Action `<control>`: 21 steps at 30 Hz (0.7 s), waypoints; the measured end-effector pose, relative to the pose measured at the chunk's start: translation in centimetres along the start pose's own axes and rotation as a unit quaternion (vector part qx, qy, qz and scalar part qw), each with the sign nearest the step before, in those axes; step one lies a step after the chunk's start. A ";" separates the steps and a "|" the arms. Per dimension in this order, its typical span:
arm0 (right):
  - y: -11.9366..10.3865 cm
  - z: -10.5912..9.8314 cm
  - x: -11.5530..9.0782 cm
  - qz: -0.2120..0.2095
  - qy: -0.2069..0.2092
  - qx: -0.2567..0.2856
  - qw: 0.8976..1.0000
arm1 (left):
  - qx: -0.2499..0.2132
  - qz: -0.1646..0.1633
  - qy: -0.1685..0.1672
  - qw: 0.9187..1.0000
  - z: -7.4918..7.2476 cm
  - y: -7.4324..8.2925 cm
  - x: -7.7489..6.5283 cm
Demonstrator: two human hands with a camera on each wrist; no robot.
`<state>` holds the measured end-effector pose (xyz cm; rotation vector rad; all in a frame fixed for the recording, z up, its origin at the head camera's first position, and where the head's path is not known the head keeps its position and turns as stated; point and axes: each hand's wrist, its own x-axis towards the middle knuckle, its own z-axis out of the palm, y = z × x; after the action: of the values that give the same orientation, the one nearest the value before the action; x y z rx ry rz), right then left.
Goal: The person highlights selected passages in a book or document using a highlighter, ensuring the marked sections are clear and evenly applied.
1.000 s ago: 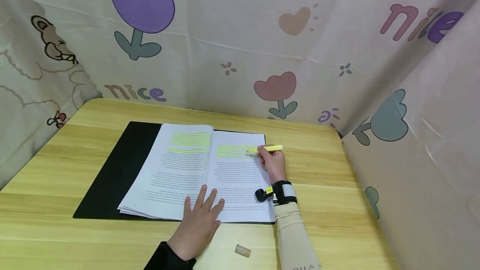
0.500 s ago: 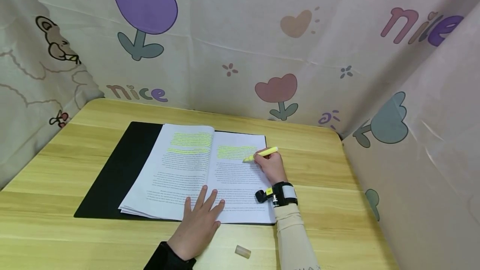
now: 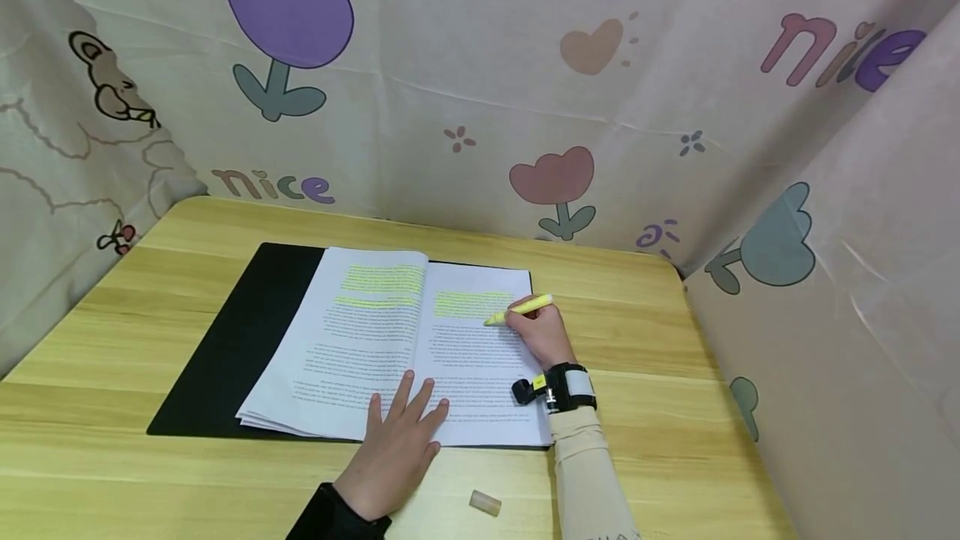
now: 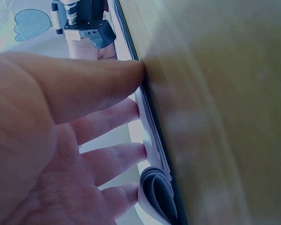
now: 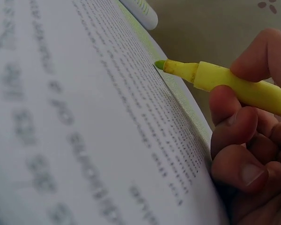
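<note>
While the left grip [image 3: 396,458] (splayed wide) stays put, the right grip [image 3: 547,335], pinching the highlighter [image 5: 220,78], has moved down the page [image 3: 480,277].

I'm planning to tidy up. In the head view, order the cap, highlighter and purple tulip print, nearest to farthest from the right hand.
1. Highlighter: pinched in the right hand.
2. Cap: table's near side.
3. Purple tulip print: backdrop, upper left.

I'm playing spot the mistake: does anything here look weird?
Two things. The open white paper pages sit off-centre on the flat black cover: lots of black shows on the left, barely any on the right. A small greyish cylinder, maybe the cap of the yellow plastic highlighter, lies loose on the yellow wooden table.
</note>
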<state>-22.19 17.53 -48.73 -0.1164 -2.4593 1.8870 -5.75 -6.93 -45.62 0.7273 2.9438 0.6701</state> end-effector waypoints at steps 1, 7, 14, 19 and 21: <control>0.0 0.0 0.0 -0.001 -0.002 -0.003 1.000 | 0.000 0.000 0.000 1.000 0.0 0.0 0.0; -0.4 -0.1 0.0 -0.005 -0.022 -0.021 1.000 | 0.001 -0.005 -0.002 1.000 0.0 0.1 0.1; -0.4 -0.2 0.0 -0.012 -0.023 -0.041 0.999 | 0.003 -0.006 -0.001 1.000 0.0 0.0 0.1; -0.3 -0.2 0.0 -0.017 -0.021 -0.044 0.999 | 0.004 -0.005 -0.001 1.000 0.0 0.0 0.1; -0.3 -0.2 0.0 -0.018 -0.021 -0.044 0.999 | 0.004 -0.004 -0.001 1.000 -0.1 0.1 0.1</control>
<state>-22.14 17.65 -48.36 -0.0341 -2.5541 1.7867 -5.80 -6.87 -45.53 0.7169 2.9468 0.6577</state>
